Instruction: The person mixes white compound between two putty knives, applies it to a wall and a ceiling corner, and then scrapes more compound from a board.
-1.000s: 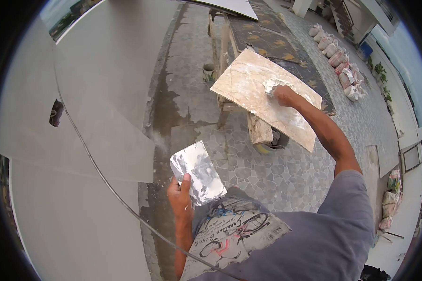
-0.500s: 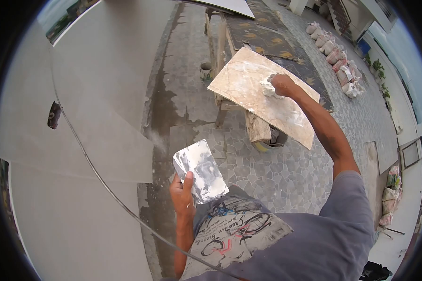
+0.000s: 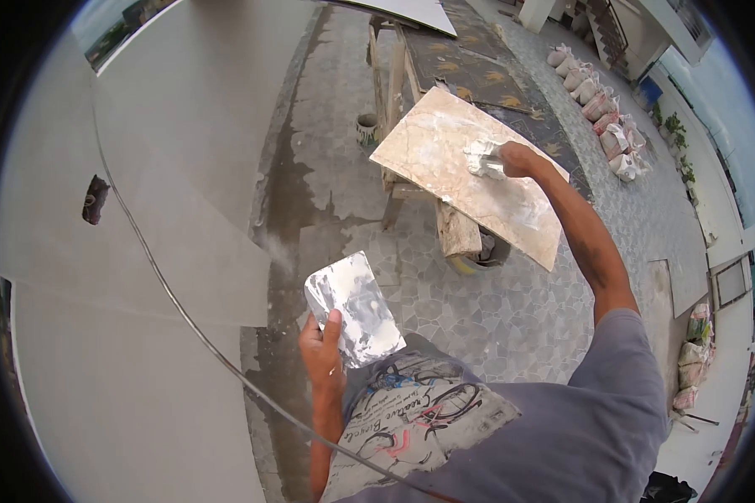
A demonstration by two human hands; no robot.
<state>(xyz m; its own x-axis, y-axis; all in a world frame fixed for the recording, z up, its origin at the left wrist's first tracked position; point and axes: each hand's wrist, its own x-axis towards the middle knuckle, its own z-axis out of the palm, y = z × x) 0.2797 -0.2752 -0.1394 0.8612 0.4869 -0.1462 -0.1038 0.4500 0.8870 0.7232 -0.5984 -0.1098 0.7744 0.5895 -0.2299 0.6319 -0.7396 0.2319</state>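
Note:
My left hand (image 3: 322, 344) grips a flat, rectangular metal plate (image 3: 355, 310) with rounded corners, thumb over its face. White putty is smeared across the plate, which is tilted in front of my shirt. My right hand (image 3: 518, 159), arm stretched forward, is closed round what looks like a putty knife (image 3: 495, 164), its blade mostly covered by a lump of white putty (image 3: 480, 156). Blade and putty are at the surface of a beige marbled tile (image 3: 432, 134), which has white smears on it. The tile lies on a wooden stand.
A pale wall (image 3: 134, 318) rises on my left, with a hole (image 3: 95, 199) in it and a cable (image 3: 164, 283) hanging across. A wooden post end (image 3: 457, 233) and a bucket (image 3: 486, 256) are beneath the tile. Another bucket (image 3: 367, 130) and several filled sacks (image 3: 600, 107) stand farther off.
My right hand has shifted slightly right and down over the tile, and more of the putty and tool shows beside it. My left hand holds the plate almost as before.

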